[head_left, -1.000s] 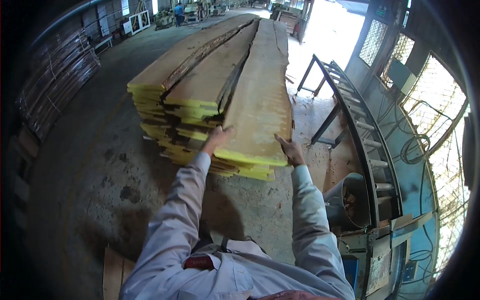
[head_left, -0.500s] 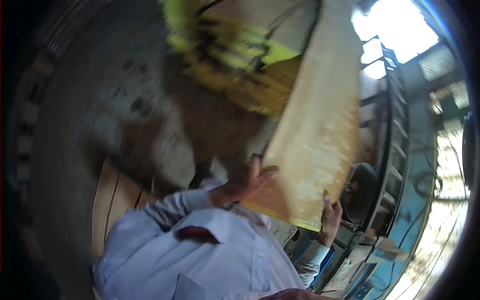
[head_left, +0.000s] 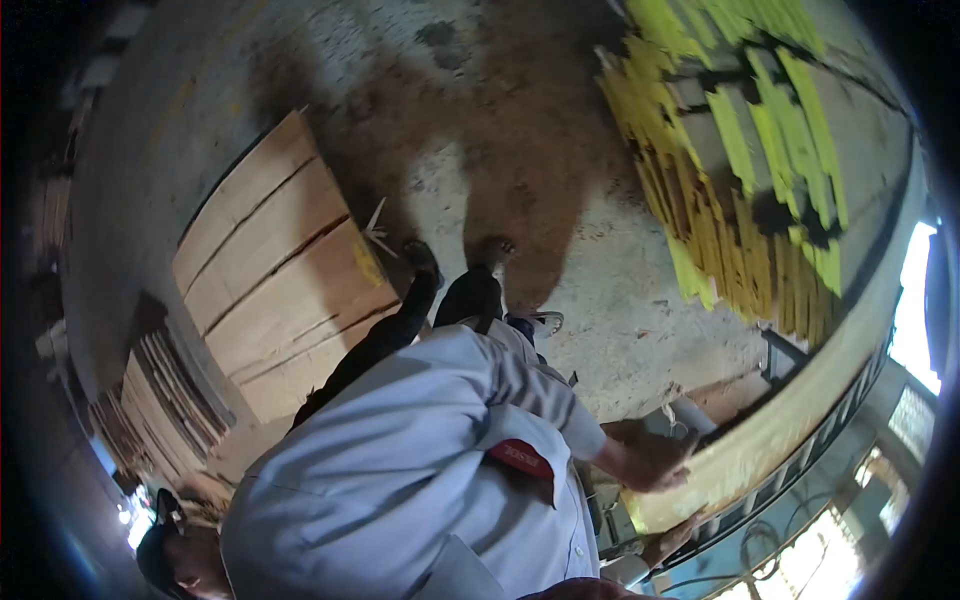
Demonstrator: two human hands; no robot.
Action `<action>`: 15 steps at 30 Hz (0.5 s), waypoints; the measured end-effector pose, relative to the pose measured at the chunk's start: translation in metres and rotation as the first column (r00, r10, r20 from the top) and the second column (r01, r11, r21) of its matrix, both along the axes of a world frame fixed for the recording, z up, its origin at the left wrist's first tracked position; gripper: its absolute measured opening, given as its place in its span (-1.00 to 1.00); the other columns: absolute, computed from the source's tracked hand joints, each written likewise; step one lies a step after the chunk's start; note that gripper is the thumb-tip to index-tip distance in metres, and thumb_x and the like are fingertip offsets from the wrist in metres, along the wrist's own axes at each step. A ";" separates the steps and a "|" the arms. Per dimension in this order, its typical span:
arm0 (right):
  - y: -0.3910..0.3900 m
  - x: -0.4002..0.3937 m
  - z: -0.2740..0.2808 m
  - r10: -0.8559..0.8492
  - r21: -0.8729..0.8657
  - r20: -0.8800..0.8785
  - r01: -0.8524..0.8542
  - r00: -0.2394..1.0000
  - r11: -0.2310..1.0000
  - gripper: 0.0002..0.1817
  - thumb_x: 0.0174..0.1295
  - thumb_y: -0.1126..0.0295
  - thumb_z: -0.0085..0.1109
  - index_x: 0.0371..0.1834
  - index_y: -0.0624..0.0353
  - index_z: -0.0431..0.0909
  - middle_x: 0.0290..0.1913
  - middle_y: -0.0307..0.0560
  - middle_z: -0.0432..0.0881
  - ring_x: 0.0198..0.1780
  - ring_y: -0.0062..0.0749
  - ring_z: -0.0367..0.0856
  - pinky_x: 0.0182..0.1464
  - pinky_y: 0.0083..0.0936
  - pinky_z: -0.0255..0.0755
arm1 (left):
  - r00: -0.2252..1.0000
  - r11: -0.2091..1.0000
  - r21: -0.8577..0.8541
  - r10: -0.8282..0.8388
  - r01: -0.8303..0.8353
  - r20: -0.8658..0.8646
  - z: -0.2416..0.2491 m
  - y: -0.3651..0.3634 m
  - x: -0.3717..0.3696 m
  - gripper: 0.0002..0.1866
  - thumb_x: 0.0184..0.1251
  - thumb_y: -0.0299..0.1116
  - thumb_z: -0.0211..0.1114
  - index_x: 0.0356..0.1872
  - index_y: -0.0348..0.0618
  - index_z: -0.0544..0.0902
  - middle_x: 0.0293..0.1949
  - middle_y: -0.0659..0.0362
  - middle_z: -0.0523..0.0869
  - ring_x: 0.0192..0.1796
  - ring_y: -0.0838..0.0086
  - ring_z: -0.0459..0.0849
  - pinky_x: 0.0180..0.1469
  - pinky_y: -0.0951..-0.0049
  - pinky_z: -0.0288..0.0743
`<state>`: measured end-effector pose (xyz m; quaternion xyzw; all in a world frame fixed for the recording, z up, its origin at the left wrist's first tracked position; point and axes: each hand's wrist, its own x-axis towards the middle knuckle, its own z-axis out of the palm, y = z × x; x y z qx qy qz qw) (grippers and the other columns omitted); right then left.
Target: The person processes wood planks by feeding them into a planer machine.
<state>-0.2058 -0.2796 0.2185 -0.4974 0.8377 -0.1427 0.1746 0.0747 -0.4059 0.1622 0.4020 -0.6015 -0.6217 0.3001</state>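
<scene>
A long, wide, yellowish wooden board (head_left: 745,480) stretches from the lower middle toward the right edge of the head view. At its near end, my left hand (head_left: 645,463) grips the upper edge, fingers bent over the face. My right hand (head_left: 675,540) is on the lower edge of the same end, its fingers partly hidden by the board. Close to the board's far side lies a pile of wooden pieces (head_left: 740,220) with bright yellow ends.
Several planks (head_left: 280,265) lie side by side on the left, near my feet. Behind them stands a stack of boards (head_left: 175,405). Another person's head (head_left: 185,560) shows at lower left. A dark ladder-like frame (head_left: 790,475) runs along the board's right side, and the concrete floor (head_left: 440,110) spans the top.
My view has swung left and down, bringing the planks, my feet and the other person into view. The board now appears farther right and lower, with both hands still on its end.
</scene>
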 end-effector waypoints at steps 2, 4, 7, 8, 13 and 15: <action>-0.003 -0.009 -0.007 -0.207 -0.044 0.225 0.222 0.952 0.974 -0.29 0.60 -0.04 -0.29 0.59 0.27 0.15 0.54 0.24 0.24 0.43 -0.11 0.34 0.46 -0.26 0.24 | 0.993 0.998 0.046 -0.029 0.035 -0.115 0.003 -0.007 0.017 -0.17 0.32 -0.16 0.33 0.37 -0.57 0.13 -0.30 -0.19 0.67 -0.34 -0.11 0.67 -0.11 -0.08 0.47; -0.010 -0.001 -0.005 -0.283 -0.017 0.282 0.300 0.916 0.954 -0.29 0.60 -0.04 -0.27 0.59 0.28 0.15 0.54 0.22 0.24 0.44 -0.12 0.34 0.46 -0.26 0.23 | 0.983 0.999 0.042 -0.001 0.009 -0.184 0.006 -0.004 0.012 -0.15 0.35 -0.16 0.32 0.36 -0.65 0.08 -0.36 -0.21 0.67 -0.32 -0.10 0.68 -0.15 -0.09 0.47; -0.005 -0.017 -0.013 -0.048 -0.071 0.123 0.057 0.991 0.996 -0.28 0.52 -0.08 -0.16 0.51 0.29 0.28 0.42 0.20 0.38 0.32 -0.12 0.44 0.38 -0.24 0.33 | 0.985 0.998 -0.011 0.060 -0.063 -0.161 -0.011 0.002 -0.001 -0.20 0.39 -0.13 0.29 0.38 -0.52 0.12 -0.35 -0.22 0.68 -0.31 -0.05 0.71 -0.25 0.00 0.53; 0.017 -0.039 -0.018 0.035 -0.142 0.039 -0.029 0.999 0.989 -0.27 0.48 -0.09 -0.13 0.47 0.30 0.34 0.35 0.21 0.45 0.27 -0.11 0.49 0.34 -0.23 0.38 | 0.976 0.990 -0.057 0.116 -0.128 -0.184 -0.015 0.007 -0.015 -0.22 0.40 -0.11 0.28 0.38 -0.47 0.14 -0.33 -0.22 0.69 -0.31 -0.05 0.72 -0.28 0.05 0.55; -0.004 0.001 -0.013 -0.228 -0.154 0.437 0.322 0.870 0.934 -0.47 0.56 0.10 0.00 0.24 0.42 0.55 0.05 0.00 0.69 -0.06 -0.41 0.63 0.02 -0.45 0.53 | 0.979 0.998 0.063 -0.010 0.023 -0.204 -0.002 -0.010 0.011 -0.36 0.37 -0.04 0.35 0.11 -0.37 0.26 -0.54 -0.12 0.68 -0.52 0.00 0.72 -0.47 0.04 0.56; -0.003 -0.003 -0.022 -0.143 -0.281 0.492 0.312 0.859 0.907 -0.39 0.45 0.03 0.19 0.26 0.42 0.54 0.03 -0.06 0.70 -0.03 -0.46 0.60 0.08 -0.51 0.47 | 0.996 1.000 -0.005 -0.010 0.010 -0.093 0.001 -0.015 0.014 -0.36 0.36 -0.06 0.40 0.08 -0.38 0.27 -0.53 -0.10 0.70 -0.49 0.09 0.77 -0.47 0.15 0.61</action>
